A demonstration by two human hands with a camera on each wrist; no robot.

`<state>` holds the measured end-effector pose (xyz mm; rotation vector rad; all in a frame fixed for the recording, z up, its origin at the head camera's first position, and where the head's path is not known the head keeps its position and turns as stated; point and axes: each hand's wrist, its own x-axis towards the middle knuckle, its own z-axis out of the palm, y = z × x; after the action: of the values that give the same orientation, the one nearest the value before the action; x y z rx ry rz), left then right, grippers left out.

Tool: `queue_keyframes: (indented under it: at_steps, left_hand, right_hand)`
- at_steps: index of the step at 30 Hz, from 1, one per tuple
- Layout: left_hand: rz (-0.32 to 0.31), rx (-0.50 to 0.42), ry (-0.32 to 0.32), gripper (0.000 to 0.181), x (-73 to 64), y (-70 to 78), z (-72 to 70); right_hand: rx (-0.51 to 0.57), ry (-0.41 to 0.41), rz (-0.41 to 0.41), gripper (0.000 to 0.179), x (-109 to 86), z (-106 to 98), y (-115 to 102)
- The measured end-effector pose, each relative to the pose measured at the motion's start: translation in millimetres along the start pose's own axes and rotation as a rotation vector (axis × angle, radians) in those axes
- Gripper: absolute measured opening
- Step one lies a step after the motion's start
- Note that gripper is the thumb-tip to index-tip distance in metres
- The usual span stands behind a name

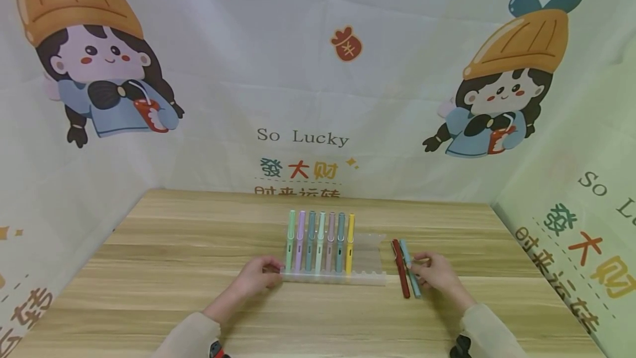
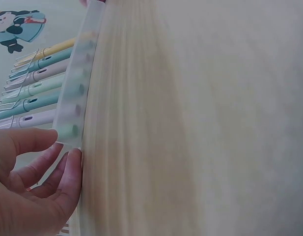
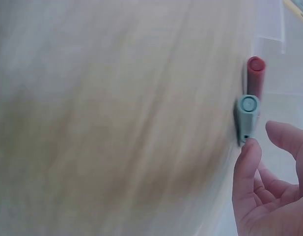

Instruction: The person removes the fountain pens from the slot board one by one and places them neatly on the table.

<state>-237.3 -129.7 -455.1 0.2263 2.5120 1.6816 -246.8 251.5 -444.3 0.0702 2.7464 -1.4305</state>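
A clear plastic pen rack (image 1: 367, 278) lies on the table with several capped pens side by side in its left part, from a green pen (image 1: 290, 247) to a yellow pen (image 1: 350, 247). My left hand (image 1: 260, 273) pinches the rack's front left corner with thumb and fingertips. Right of the rack lie a dark red pen (image 1: 401, 272) and a light blue pen (image 1: 414, 282), close together. Beside the blue pen, my right hand (image 1: 437, 274) has thumb and fingers spread apart. One fingertip (image 3: 250, 147) meets the pen's side in the right wrist view.
The wooden table (image 1: 208, 225) runs back to a printed cloth (image 1: 223, 70), which also hangs at both sides. Grooves show along the front rail at the rack's right part, where no pens lie.
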Motion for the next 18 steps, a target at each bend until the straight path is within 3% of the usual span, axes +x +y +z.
queue_keyframes:
  at_steps: [8,18]
  left_hand:
    - [0.011,-0.005,-0.01,0.02,0.3,-0.5,-0.9]
    - [0.014,-0.009,-0.019,0.02,-0.7,0.6,-1.0]
  right_hand:
    - [0.008,0.036,-0.053,0.032,-2.7,-1,-19]
    - [0.107,0.015,-0.113,0.023,-4.5,26,-41]
